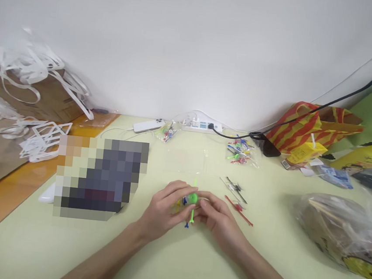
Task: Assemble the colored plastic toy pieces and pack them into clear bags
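Low over the table, my left hand (166, 205) is closed round a small cluster of plastic toy pieces (193, 198). A round green head with thin green arms faces up, and bits of blue and yellow show between the fingers. From the other side my right hand (219, 217) meets the cluster, its fingers curled and pinched close to the green piece. What lies between those fingertips is hidden. Just right of my hands are a red plastic stick piece (239, 210) and several black and white stick pieces (234, 189).
Bagged plastic pieces (239, 151) and a smaller bag (167, 132) lie behind, near a power strip (203, 126) and a white phone (148, 125). A plastic-wrapped bag (335, 233), a yellow drink carton (306, 154) and a striped paper bag (292, 128) stand right. A blurred-out dark object (109, 180) lies left.
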Demonstrator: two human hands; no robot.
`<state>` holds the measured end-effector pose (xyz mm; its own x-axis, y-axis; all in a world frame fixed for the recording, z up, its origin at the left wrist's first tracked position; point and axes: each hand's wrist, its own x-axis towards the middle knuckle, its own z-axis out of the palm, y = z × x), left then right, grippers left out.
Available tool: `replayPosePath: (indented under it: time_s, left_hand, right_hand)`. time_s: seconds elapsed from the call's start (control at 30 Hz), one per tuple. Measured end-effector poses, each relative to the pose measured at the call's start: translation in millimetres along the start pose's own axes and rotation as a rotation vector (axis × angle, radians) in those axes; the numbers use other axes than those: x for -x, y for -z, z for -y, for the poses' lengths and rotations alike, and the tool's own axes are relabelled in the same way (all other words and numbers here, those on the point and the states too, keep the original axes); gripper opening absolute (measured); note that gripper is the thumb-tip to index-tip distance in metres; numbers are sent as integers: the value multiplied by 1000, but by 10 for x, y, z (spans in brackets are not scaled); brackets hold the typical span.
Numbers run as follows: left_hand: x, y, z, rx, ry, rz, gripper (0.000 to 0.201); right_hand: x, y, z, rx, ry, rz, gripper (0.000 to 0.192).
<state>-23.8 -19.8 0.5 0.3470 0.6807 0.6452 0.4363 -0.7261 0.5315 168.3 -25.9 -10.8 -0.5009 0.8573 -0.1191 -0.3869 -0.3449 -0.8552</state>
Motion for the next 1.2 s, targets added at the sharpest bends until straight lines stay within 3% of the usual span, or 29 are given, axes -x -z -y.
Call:
replayPosePath:
  time_s: [0.1, 0.3, 0.57, 0.83, 1.2]
  left_hand:
    - [15, -12, -3, 25, 2, 13, 34]
    - [24, -32, 9, 56, 49, 58, 31]
    - [28, -21, -3, 67, 152, 97, 30]
    - [12, -32, 31, 99, 130, 77, 24]
    - [-42, -30, 25, 148, -82, -8, 31]
  right_hand:
    - [8, -9, -2, 77, 6, 75, 29]
    - [20, 11, 25, 61, -43, 5, 26]
    - [36, 33, 69, 128, -25, 32, 25]
    - [33, 28, 84, 260, 13, -7, 31]
    - [29, 91, 76, -104, -159, 156, 27]
